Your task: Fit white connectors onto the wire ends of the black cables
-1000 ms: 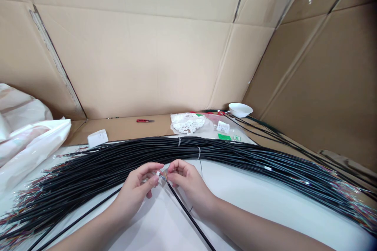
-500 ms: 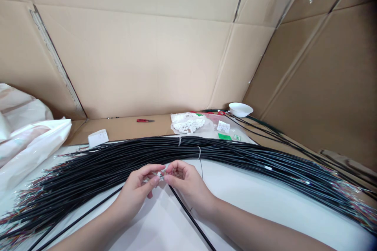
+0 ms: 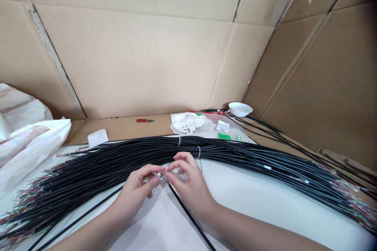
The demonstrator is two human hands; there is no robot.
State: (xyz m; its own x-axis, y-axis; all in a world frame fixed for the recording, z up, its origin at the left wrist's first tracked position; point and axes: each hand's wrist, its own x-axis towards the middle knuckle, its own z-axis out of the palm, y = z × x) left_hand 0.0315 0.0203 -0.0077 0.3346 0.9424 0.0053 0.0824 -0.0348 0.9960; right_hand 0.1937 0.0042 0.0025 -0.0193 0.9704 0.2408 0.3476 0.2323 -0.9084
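Observation:
Between the thumb and fingertips of my left hand is a small white connector, partly covered by the fingers. My right hand is just to the right of it, thumb and index fingertip closed at a thin wire close to the connector, other fingers raised and bent. Thin wires fan out of the stripped end of a black cable, which runs down toward the lower edge beneath my right hand. The fingertips hide how the wires and connector meet.
Behind my hands a thick bundle of black cables arches across the white surface, colored wires at its ends. Beyond lie a bag of white connectors, red-handled tool, white bowl and label. Cardboard walls enclose the back.
My right hand's fingers have lifted and opened out from the wires, with thumb and index still by the connector. More of the wires and cable end now shows. My left hand stays put.

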